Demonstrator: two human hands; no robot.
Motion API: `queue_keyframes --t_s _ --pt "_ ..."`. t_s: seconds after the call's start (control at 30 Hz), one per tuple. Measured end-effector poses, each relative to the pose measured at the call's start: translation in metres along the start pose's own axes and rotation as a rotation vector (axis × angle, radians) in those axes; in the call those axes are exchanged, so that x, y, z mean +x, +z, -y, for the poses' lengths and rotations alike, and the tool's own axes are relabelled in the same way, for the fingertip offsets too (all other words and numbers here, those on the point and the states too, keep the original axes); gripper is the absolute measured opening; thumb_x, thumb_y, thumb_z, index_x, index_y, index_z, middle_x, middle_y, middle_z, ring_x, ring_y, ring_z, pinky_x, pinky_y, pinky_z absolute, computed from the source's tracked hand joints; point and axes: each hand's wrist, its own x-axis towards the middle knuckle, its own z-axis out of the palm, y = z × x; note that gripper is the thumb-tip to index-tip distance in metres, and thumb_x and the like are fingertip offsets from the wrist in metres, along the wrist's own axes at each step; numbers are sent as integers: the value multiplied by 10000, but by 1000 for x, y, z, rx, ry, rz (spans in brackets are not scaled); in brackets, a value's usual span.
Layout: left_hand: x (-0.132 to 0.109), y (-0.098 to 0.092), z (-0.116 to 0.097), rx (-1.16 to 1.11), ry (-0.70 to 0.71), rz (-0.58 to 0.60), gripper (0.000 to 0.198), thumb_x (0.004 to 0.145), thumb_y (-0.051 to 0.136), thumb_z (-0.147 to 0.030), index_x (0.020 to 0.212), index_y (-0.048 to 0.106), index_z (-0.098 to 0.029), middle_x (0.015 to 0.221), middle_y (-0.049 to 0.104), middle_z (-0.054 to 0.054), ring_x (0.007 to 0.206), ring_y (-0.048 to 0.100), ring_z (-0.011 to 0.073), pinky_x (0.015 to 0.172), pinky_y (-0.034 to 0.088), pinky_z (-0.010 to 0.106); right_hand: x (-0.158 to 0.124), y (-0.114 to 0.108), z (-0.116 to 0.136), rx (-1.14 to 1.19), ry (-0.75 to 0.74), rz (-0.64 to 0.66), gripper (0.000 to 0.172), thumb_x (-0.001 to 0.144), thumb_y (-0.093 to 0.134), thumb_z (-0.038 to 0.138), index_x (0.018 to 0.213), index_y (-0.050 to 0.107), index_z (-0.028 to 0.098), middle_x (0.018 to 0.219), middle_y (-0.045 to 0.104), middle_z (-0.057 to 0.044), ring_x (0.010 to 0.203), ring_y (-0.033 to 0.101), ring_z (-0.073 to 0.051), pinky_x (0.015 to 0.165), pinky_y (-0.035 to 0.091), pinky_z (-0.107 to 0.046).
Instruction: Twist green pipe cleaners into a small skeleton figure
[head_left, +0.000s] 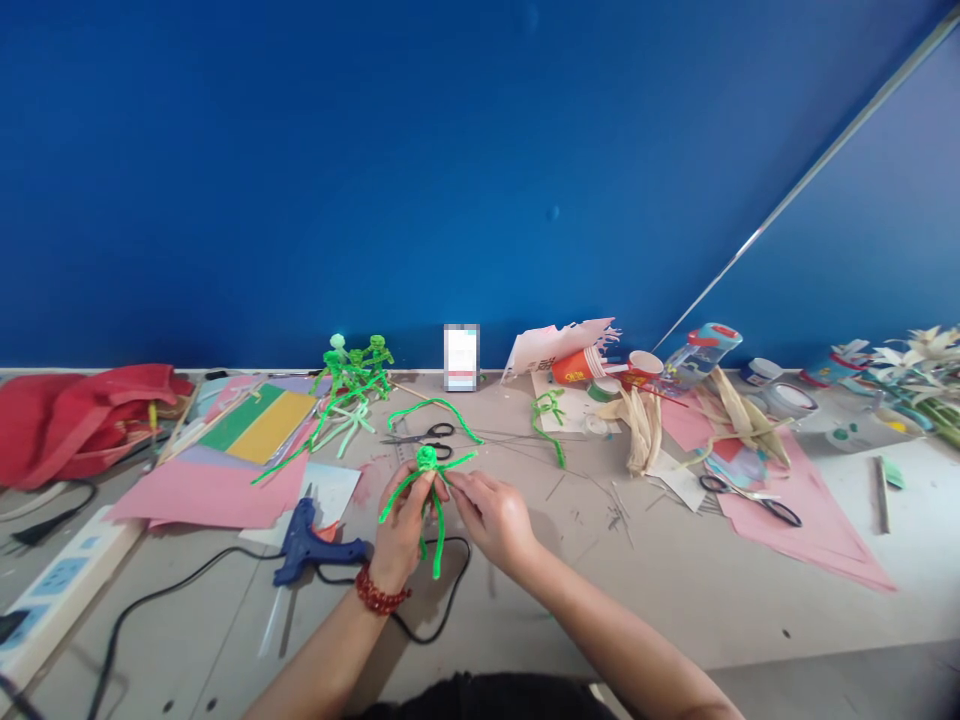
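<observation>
A green pipe-cleaner figure (pixel 429 488) with a coiled round head and dangling limbs is held upright between both hands above the grey table (pixel 675 580). My left hand (pixel 401 530), with a red bead bracelet on its wrist, grips the figure's body from the left. My right hand (pixel 491 512) pinches the figure just below the head from the right. Black scissors (pixel 427 437) and a long green pipe cleaner (pixel 435 408) lie just behind the hands.
A blue glue gun (pixel 311 545) with a black cord lies left of my hands. Finished green figures (pixel 356 368) stand at the back by coloured paper sheets (pixel 247 440). Red bag (pixel 82 415) far left; corn husks (pixel 645 425), paper cups, second scissors (pixel 750 498) and pink paper on the right.
</observation>
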Motion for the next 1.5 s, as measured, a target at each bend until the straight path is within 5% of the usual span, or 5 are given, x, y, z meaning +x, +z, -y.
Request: queue_keyframes --t_s 0.37,0.87,1.23,1.5 --pt "-4 0 -4 113 104 -23 172 753 732 -350 727 603 -238 596 571 5 541 500 172 506 405 280 6 -10 11 132 68 24 216 967 477 271 1006 685 229 864 731 -48 785 669 -176 709 496 -243" --pt "-3 3 9 0 2 93 275 862 571 -352 640 524 -196 555 544 -36 516 484 109 498 378 223 6 11 8 755 250 -317 95 801 654 166 783 739 204 761 714 -39 704 658 -166 597 502 -238" --pt "-4 2 12 1 22 151 243 864 583 -373 706 538 -195 590 569 -29 591 559 134 601 450 238 5 8 11 638 202 -336 97 835 646 155 834 727 209 667 680 -8 672 642 -157 691 511 -274" --pt "-3 1 18 64 80 5 214 822 636 -397 924 609 -211 797 637 -15 703 608 155 642 489 248 9 15 10 874 302 -290 55 830 642 208 791 678 194 672 588 6 549 562 -119 538 469 -248"
